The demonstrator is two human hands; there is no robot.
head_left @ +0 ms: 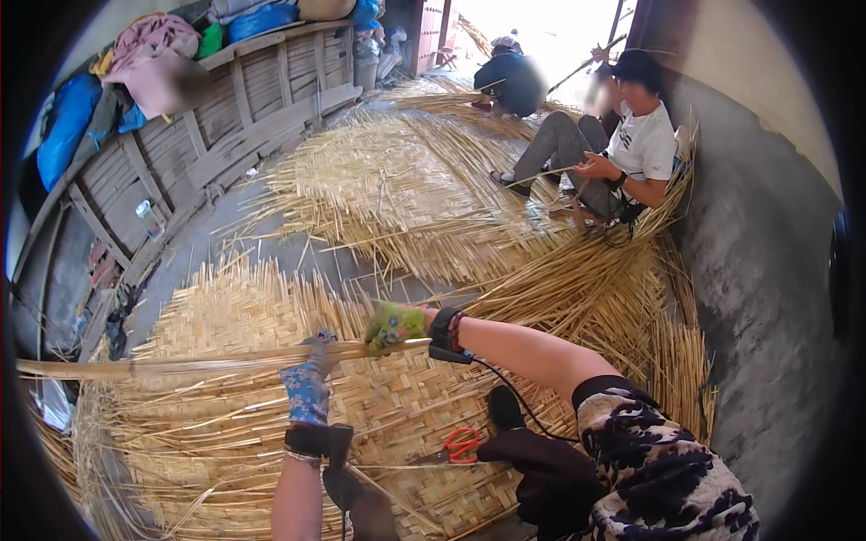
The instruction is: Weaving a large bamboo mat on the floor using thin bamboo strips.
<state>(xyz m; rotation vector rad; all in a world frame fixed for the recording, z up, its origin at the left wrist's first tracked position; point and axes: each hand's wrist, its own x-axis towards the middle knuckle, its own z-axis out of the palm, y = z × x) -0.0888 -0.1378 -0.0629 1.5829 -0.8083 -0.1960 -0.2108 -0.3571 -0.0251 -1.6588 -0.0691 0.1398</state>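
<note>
"What's in the left grip (309, 377), the one in the blue-flowered glove?"

"A long bundle of pale strips (198, 364). The fingers are curled round it, pressed together, and most of its length runs out leftward from there."

"And the right grip (395, 326)?"

"Green glove, just beside the left one and a little farther off. It's folded over the same bundle near the right end; I can't make out the fingertips."

"What's underneath?"

"A woven mat (388, 397), spread on the floor beneath both grips. Scissors (459, 445) with red handles lie on it, nearer the person than the right grip."

"Anyone beyond?"

"Past the right grip and to its right, a seated co-worker (642, 144) in a white shirt holds a thin strip (570, 169)."
</note>
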